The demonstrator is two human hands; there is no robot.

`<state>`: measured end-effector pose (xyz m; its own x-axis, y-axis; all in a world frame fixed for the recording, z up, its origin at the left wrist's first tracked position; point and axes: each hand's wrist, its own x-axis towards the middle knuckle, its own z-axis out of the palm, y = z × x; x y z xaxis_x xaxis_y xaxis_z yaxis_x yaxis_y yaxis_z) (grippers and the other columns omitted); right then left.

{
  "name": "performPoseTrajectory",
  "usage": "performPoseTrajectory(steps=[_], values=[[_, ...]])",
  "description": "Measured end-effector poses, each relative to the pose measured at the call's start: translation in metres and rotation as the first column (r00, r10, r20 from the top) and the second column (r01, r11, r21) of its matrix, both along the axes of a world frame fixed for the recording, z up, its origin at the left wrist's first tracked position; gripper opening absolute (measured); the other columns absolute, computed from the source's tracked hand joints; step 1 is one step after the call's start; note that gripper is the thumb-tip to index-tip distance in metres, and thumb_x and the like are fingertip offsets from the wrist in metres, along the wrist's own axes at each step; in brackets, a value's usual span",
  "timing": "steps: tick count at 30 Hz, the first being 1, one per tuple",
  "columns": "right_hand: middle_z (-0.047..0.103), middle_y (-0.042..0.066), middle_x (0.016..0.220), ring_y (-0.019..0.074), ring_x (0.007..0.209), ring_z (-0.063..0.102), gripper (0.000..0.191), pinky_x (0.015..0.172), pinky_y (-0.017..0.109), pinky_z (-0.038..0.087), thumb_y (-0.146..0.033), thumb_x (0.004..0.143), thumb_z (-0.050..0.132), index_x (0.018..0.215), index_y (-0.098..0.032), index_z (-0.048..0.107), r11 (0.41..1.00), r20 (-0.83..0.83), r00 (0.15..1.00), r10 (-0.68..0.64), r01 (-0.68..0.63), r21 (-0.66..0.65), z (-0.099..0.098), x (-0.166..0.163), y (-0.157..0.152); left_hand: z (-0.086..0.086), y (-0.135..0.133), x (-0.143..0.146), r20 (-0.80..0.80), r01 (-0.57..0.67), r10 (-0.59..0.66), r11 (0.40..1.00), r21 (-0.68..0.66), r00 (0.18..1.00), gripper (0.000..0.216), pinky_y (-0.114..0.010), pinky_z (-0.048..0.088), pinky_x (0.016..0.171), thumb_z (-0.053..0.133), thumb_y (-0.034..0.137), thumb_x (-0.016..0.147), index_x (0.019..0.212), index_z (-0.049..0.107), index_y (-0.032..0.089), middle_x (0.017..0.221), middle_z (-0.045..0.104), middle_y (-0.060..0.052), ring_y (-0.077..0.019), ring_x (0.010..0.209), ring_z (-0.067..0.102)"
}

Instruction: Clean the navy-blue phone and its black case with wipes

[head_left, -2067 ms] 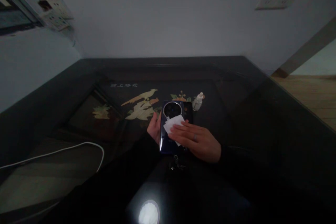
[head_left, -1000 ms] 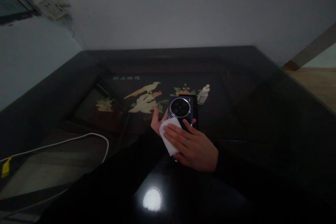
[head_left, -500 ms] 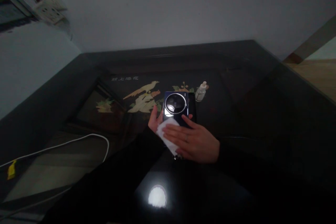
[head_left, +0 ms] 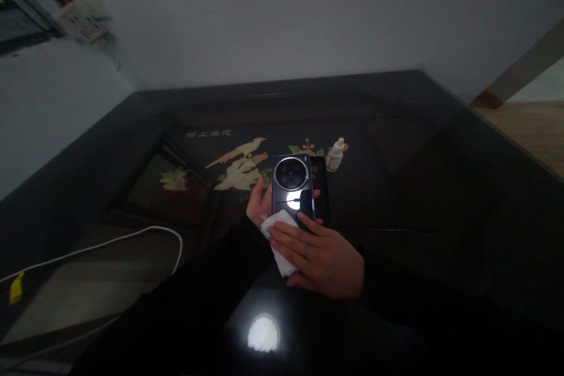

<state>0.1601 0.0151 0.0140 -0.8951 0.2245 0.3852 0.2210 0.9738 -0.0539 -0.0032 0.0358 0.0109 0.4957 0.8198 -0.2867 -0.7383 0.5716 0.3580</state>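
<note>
A dark blue smartphone (head_left: 282,195), its big round camera ring facing up, rests in my left hand (head_left: 259,202). That hand wraps it from below and the left, with fingertips showing past its right edge. My right hand (head_left: 324,255), with a ring on one finger, presses a folded white cloth or tissue (head_left: 282,258) against the phone's lower part, which is hidden under it. Just right of the phone lies a flat black object (head_left: 322,188), partly covered; its kind is unclear. Behind that stands a small white-capped dropper bottle (head_left: 335,155), upright.
The glossy black table (head_left: 388,147) has a bird-and-flower picture (head_left: 240,173) on its surface. A white cable (head_left: 110,241) curves across the left side, near a yellow tag (head_left: 16,289). Wall sockets (head_left: 83,14) are at upper left; a pale wall (head_left: 282,17) stands behind.
My right hand and the cloth have slid down the phone toward me, baring more of its back. The left hand keeps its hold, and the bottle stays put.
</note>
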Motion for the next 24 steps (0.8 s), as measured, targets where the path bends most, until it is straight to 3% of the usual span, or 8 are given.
performPoseTrajectory(steps=[4, 8, 11, 14, 18, 20, 24], values=[[0.052, 0.009, 0.128, 0.018, 0.126, 0.038, 0.042, 0.109, 0.046, 0.021, -0.037, 0.091, 0.037, 0.122, -0.011, 0.05, 0.999, -0.097, 0.995, 0.01, -0.005, 0.047, 0.003, 0.018, 0.023, 0.006, 0.006, 0.004, -0.042, -0.058, 0.058, 0.998, -0.003, 0.997, 0.067, -0.035, 0.044, 0.07, 0.019, 0.059, 0.085, 0.135, 0.035, 0.019, 0.086, 0.065, -0.008, -0.0155, 0.055, 0.053], [0.055, 0.009, 0.125, 0.018, 0.124, 0.042, 0.036, 0.109, 0.046, 0.023, -0.028, 0.091, 0.038, 0.119, -0.011, 0.052, 0.99, -0.199, 0.977, -0.075, 0.097, 0.103, 0.008, 0.029, 0.039, 0.019, 0.009, 0.012, -0.113, -0.226, 0.219, 0.972, -0.061, 0.969, 0.068, -0.037, 0.044, 0.077, 0.009, 0.053, 0.088, 0.136, 0.033, 0.012, 0.103, 0.064, -0.012, -0.0217, 0.076, 0.061], [0.054, 0.01, 0.125, 0.0195, 0.124, 0.042, 0.038, 0.108, 0.043, 0.025, -0.029, 0.091, 0.038, 0.116, -0.007, 0.055, 0.993, -0.197, 0.978, -0.074, 0.091, 0.08, 0.008, 0.022, 0.033, 0.018, 0.007, 0.012, -0.143, -0.243, 0.231, 0.967, -0.075, 0.962, 0.063, -0.038, 0.044, 0.082, 0.016, 0.052, 0.088, 0.134, 0.038, 0.014, 0.106, 0.063, -0.012, -0.0251, 0.091, 0.061], [0.051, 0.009, 0.129, 0.0196, 0.126, 0.039, 0.043, 0.11, 0.043, 0.021, -0.036, 0.091, 0.037, 0.12, -0.007, 0.052, 0.996, -0.128, 0.99, -0.067, 0.074, 0.054, 0.009, 0.007, 0.022, 0.006, 0.005, 0.011, -0.114, -0.238, 0.232, 0.97, -0.047, 0.966, 0.063, -0.04, 0.042, 0.086, 0.026, 0.058, 0.084, 0.133, 0.037, 0.019, 0.11, 0.062, -0.011, -0.0265, 0.096, 0.06], [0.039, 0.01, 0.138, 0.0188, 0.131, 0.031, 0.054, 0.111, 0.043, 0.019, -0.045, 0.091, 0.035, 0.129, -0.007, 0.042, 0.989, -0.055, 0.988, -0.142, 0.144, 0.023, 0.014, -0.006, 0.017, -0.009, 0.005, 0.012, -0.1, -0.18, 0.168, 0.976, -0.126, 0.981, 0.079, -0.044, 0.038, 0.092, 0.026, 0.066, 0.08, 0.133, 0.034, 0.008, 0.105, 0.064, -0.016, -0.0288, 0.098, 0.06], [0.039, 0.009, 0.138, 0.0184, 0.131, 0.03, 0.054, 0.111, 0.043, 0.017, -0.045, 0.091, 0.034, 0.129, -0.008, 0.041, 0.987, -0.048, 0.987, -0.156, 0.157, 0.027, 0.016, -0.006, 0.018, -0.009, 0.005, 0.013, -0.1, -0.165, 0.151, 0.974, -0.154, 0.983, 0.081, -0.043, 0.038, 0.092, 0.022, 0.067, 0.08, 0.132, 0.036, 0.006, 0.099, 0.065, -0.016, -0.028, 0.095, 0.061], [0.051, 0.009, 0.129, 0.0184, 0.125, 0.04, 0.044, 0.112, 0.043, 0.013, -0.038, 0.092, 0.035, 0.121, -0.008, 0.051, 0.99, -0.128, 0.988, -0.091, 0.103, 0.093, 0.014, 0.009, 0.028, 0.005, 0.003, 0.015, -0.18, -0.282, 0.264, 0.955, -0.087, 0.948, 0.062, -0.035, 0.042, 0.085, 0.02, 0.053, 0.088, 0.131, 0.039, 0.013, 0.088, 0.067, -0.009, -0.0196, 0.078, 0.064]])
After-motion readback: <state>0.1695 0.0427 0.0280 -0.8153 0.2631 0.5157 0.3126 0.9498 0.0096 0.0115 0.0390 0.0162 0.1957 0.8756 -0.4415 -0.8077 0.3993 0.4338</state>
